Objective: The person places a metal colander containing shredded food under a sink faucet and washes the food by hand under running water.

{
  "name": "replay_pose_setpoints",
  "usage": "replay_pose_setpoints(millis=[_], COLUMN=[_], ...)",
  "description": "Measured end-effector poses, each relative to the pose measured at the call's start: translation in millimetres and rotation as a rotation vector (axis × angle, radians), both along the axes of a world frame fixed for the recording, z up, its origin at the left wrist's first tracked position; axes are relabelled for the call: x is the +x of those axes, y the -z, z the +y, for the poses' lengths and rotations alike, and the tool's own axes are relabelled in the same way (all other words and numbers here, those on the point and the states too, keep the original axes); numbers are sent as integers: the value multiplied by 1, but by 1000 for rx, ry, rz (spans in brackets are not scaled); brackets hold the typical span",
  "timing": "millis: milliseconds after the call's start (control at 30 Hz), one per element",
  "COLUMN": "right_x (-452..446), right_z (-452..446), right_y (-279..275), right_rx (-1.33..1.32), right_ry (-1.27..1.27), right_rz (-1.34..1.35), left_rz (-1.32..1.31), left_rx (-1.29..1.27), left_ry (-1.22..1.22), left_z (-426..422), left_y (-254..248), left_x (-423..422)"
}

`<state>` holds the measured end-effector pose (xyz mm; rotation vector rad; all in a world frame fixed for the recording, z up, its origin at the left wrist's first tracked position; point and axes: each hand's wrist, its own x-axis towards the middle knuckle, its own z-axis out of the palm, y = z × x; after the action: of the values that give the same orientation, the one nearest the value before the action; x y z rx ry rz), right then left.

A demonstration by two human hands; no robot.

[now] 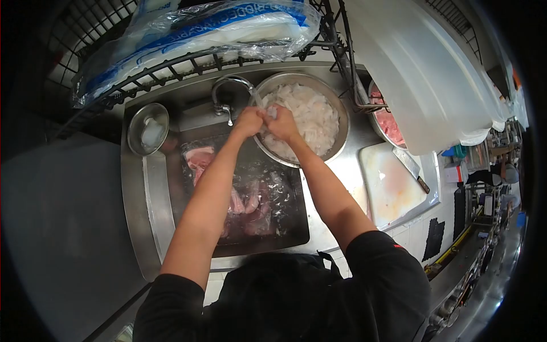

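My left hand (249, 121) and my right hand (280, 122) meet under the faucet's (232, 80) running water, over the left rim of a large metal bowl (342, 134). The fingers of both are closed and pressed close together. A small pale bit shows between them, too blurred to name. Whitish, soft-looking pieces (310, 114) fill the bowl. Below my left forearm, the sink (285, 242) holds water with packs of pink meat (250, 199), partly hidden by the arm.
A small metal bowl (132, 137) sits at the sink's left corner. On the right lie a white cutting board (387, 188) and a knife (411, 168). Behind a hanging plastic sheet (421, 74) is a bowl of pink meat (389, 122). A wire rack (199, 67) with bagged goods overhangs the sink.
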<state>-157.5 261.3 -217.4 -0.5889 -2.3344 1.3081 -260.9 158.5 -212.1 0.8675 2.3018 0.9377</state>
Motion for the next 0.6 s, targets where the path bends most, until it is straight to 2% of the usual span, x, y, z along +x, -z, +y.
replay_pose_setpoints(millis=[67,200,267,300,367,467,600], right_x=[-4,-2,-5,-3,3,10,9], right_z=[-1,-2,6,8,12,9,8], right_y=[5,-3,14,10,5,-11,-8], right_rx=[-24,-39,159,162,-417,-400,-379], right_ry=[93,74,101,103,-58,-55,-84], right_rz=[-23,-24,137,137,0,-56,-9], left_rz=[-53,-4,19,-41,-101,-172,-45], left_rx=[-11,36,48,54,60,63,67], left_ry=[12,-48,-88,-68,-47,-68,-63], left_z=[1,-1,-1,-2,-2,-2,-3], left_y=[-2,-7,-8,-10,-14,-16,-18], left_x=[0,8,9,8,9,10,14])
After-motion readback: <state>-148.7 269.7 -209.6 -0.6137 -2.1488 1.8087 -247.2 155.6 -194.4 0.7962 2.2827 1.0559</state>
